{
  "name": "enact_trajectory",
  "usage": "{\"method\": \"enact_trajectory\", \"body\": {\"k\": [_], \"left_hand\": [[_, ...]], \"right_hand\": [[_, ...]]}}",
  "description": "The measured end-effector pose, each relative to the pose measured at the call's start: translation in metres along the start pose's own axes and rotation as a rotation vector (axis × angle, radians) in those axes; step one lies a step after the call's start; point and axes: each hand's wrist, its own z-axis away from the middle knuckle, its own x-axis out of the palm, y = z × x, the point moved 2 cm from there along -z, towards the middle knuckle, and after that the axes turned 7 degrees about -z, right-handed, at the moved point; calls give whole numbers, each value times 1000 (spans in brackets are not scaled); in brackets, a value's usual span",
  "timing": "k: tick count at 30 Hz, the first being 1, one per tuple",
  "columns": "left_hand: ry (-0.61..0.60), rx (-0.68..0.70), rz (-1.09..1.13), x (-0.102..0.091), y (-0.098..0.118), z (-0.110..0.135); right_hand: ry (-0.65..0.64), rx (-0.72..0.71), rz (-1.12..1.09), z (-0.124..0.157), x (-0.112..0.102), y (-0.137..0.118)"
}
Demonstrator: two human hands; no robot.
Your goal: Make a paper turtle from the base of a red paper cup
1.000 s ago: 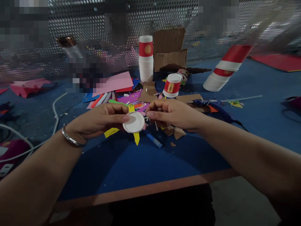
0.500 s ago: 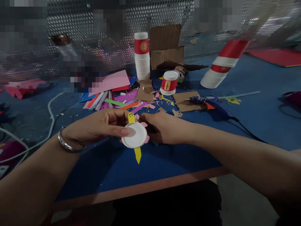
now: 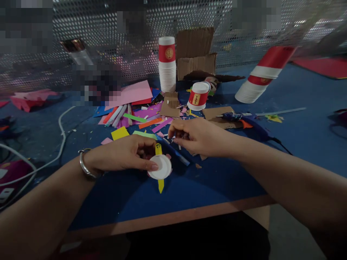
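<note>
Stretching across the head view, the blue counter (image 3: 130,206) has a brown front edge (image 3: 176,219) and backs onto a perforated screen (image 3: 97,21) full of small round holes. Just above the near part of it, the left hand (image 3: 127,153) pinches a round white disc (image 3: 164,168), thumb flat on its face. A yellow strip (image 3: 161,186) sticks out at both ends, one bearing a drawn smile, the other pointed. The right hand (image 3: 202,136) is apart from the disc, fingers loosely bent, with a gap between thumb and forefinger.

Beyond lie a smooth pink sheet (image 3: 135,92), a flat orange strip (image 3: 150,122) and torn corrugated cardboard (image 3: 197,39). A blue glue gun (image 3: 255,128) lies to the right.

One stack of paper cups (image 3: 167,77) stands upright; another stack (image 3: 251,90) leans sharply. Between them sits a single red-and-white cup (image 3: 197,99), wide rim down, so I can't see inside.
</note>
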Motion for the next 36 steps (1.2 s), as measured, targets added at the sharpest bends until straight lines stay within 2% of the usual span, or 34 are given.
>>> {"method": "enact_trajectory", "body": {"k": [5,8,12,15,18,21,29,33,36], "left_hand": [[77,-35,-187,0,-2,2],[127,-91,-277,0,-2,4],[243,-131,-395,-2,4,11],[293,17,-398,-3,14,16],[246,219,-426,2,22,17],[188,284,-480,9,22,14],[158,276,-519,13,18,11],[183,192,-551,16,21,12],[186,146,-525,19,22,10]], "right_hand": [[90,-41,39,0,-11,3],[98,-85,94,1,-13,4],[-6,-122,115,1,-7,3],[-93,-137,161,1,-1,1],[-134,-151,215,2,2,-2],[-183,-164,255,3,5,-3],[-212,-310,372,7,9,4],[-211,-388,461,9,10,7],[-237,-395,508,10,11,6]]}}
